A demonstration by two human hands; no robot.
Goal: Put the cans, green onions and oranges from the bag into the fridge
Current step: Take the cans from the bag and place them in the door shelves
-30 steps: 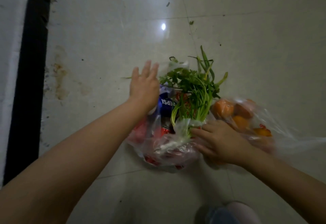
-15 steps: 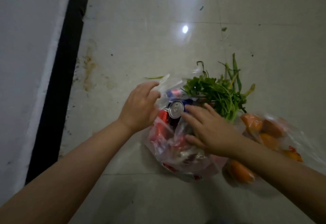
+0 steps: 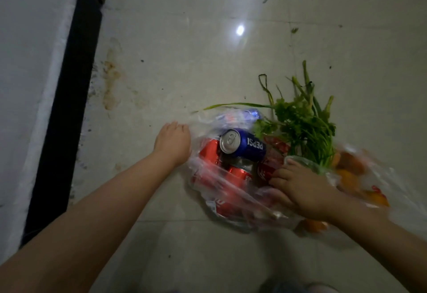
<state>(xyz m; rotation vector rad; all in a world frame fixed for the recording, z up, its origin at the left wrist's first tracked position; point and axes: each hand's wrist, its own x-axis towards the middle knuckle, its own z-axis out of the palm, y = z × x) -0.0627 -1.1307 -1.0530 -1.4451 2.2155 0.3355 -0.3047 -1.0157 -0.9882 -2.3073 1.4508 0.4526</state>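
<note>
A: Your left hand has its fingers curled on the edge of the clear bag, holding the mouth wide. Your right hand has fingers bent into the plastic on a red can; can't tell if it's actually gripped.

B: Where's the load?

A: All on the floor tile, nothing in the fridge yet. The Pepsi can lies on top of the red ones, green onions just right, oranges behind your wrist.

B: Handling?

A: Cans are likely heavy, rigid and slick; wrap the body, not the film. Greens are limp, so take the stems. Oranges will roll.
</note>
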